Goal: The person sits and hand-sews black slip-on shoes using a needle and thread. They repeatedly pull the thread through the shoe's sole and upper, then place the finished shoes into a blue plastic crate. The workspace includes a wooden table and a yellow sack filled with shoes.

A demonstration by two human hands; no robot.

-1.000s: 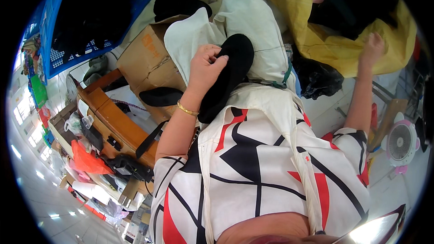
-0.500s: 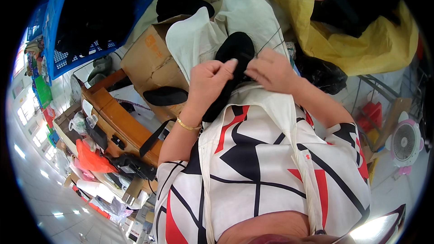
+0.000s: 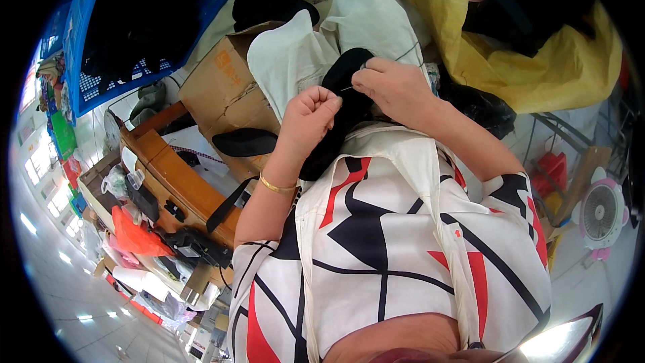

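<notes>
The right hand (image 3: 392, 89) has its thumb and finger pinched tight on a thin, straight needle (image 3: 347, 88). The left hand (image 3: 310, 116) is close by, fingers curled in; I cannot tell if they grip anything. A smooth, hard gold bracelet (image 3: 277, 187) goes round that wrist. Under both hands, the long, soft black cloth piece (image 3: 351, 64) lies across the lap. Floppy white cloth (image 3: 368, 20) covers the knees. To the left is a creased brown cardboard box (image 3: 218, 87), with a flat black oval (image 3: 245, 142) by it. To the right is a wrinkly yellow bag (image 3: 561, 87).
</notes>
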